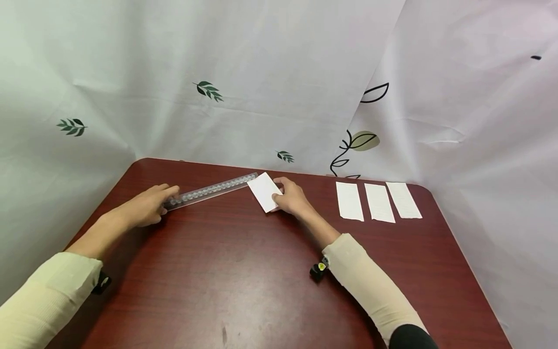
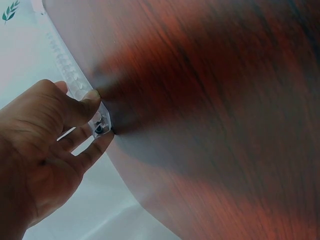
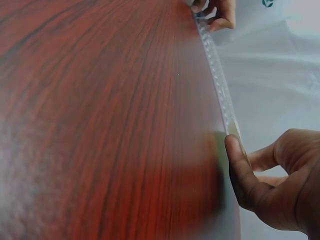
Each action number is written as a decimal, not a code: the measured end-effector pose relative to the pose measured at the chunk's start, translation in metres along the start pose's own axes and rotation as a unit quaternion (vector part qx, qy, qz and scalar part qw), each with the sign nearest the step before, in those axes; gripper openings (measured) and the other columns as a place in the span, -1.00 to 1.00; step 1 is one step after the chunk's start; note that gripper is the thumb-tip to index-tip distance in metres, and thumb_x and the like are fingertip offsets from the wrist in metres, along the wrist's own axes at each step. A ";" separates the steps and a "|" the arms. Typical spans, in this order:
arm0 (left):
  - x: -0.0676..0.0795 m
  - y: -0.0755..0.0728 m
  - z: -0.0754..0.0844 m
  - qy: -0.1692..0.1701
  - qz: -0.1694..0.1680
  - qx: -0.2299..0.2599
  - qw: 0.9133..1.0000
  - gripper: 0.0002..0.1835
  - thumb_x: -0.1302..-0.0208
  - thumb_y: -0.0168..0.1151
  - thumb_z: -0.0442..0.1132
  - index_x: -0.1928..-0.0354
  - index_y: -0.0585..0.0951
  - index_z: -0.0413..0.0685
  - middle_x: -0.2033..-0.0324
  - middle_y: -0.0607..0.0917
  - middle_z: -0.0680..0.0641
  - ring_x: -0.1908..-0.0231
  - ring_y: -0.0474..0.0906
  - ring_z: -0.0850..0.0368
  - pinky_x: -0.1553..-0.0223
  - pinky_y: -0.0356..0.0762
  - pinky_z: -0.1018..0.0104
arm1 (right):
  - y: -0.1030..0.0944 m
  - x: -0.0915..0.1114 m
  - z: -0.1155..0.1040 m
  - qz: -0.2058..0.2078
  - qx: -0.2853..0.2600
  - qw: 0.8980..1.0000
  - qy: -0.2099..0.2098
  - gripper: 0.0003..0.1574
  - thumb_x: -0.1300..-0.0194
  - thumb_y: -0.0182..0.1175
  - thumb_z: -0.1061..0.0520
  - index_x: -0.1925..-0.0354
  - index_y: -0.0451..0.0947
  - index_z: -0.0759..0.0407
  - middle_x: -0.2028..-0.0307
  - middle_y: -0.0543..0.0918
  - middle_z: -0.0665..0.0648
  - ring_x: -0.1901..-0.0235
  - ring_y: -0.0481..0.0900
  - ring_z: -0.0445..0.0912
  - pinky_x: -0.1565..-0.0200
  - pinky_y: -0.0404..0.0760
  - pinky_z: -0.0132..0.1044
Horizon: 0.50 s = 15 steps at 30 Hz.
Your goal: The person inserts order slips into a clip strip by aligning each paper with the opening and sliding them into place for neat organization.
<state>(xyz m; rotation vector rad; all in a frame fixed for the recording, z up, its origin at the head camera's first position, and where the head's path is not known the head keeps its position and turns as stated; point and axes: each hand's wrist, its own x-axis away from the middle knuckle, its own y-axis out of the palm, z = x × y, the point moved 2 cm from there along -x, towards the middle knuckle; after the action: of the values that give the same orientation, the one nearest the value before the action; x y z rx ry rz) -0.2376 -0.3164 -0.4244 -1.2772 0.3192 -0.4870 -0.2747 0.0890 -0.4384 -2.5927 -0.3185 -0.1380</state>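
Note:
A long, clear plastic strip (image 1: 213, 190), shaped like a ruler with a row of round shapes along it, slants across the far part of the table. My left hand (image 1: 150, 206) pinches its left end; in the left wrist view the thumb (image 2: 90, 102) lies on one face and fingers are around the tip. My right hand (image 1: 293, 196) holds a small white paper (image 1: 264, 190) between thumb and fingers, and the paper overlaps the strip's right end. In the right wrist view the strip (image 3: 217, 75) runs from one hand to the other.
Three white paper pieces (image 1: 349, 201) lie side by side at the far right of the brown table (image 1: 244, 271). A white curtain (image 1: 244, 126) with leaf prints hangs right behind the table's far edge and at both sides.

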 end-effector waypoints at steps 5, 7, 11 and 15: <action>0.000 0.000 0.000 0.001 0.000 0.003 1.000 -0.52 -0.27 0.33 -0.63 -0.13 0.51 -0.08 -0.08 0.68 -0.20 0.01 0.57 -0.09 0.10 0.48 0.02 | 0.003 -0.002 0.000 0.000 0.005 1.000 -0.003 -0.26 -0.58 0.22 0.27 -0.63 0.40 0.20 0.01 0.73 0.37 0.32 0.78 -0.03 0.28 0.87 -0.22; 0.000 0.000 0.000 0.003 0.001 0.003 1.000 -0.53 -0.27 0.34 -0.63 -0.12 0.52 -0.08 -0.07 0.68 -0.20 0.01 0.57 -0.09 0.10 0.48 0.02 | 0.004 -0.002 0.001 0.002 0.009 1.000 -0.004 -0.26 -0.57 0.23 0.27 -0.63 0.41 0.20 0.02 0.74 0.36 0.31 0.78 -0.03 0.29 0.87 -0.22; -0.001 0.000 0.000 0.005 0.001 0.004 1.000 -0.54 -0.27 0.34 -0.63 -0.10 0.52 -0.07 -0.06 0.68 -0.20 0.03 0.56 -0.09 0.11 0.47 0.02 | 0.005 -0.004 0.000 0.000 -0.003 1.000 -0.004 -0.27 -0.58 0.22 0.28 -0.62 0.41 0.21 0.03 0.75 0.37 0.30 0.81 -0.01 0.30 0.87 -0.22; -0.001 0.001 0.000 0.004 -0.001 0.004 1.000 -0.55 -0.27 0.34 -0.63 -0.08 0.52 -0.06 -0.05 0.67 -0.19 0.06 0.53 -0.07 0.13 0.45 0.04 | 0.007 -0.005 -0.001 -0.003 -0.018 1.000 -0.006 -0.28 -0.58 0.22 0.30 -0.62 0.41 0.24 0.06 0.74 0.36 0.32 0.82 0.00 0.31 0.86 -0.23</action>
<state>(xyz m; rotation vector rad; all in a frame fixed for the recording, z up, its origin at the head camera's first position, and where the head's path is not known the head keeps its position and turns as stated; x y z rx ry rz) -0.2383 -0.3157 -0.4251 -1.2674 0.3226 -0.4944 -0.2777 0.0816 -0.4422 -2.6282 -0.3316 -0.1325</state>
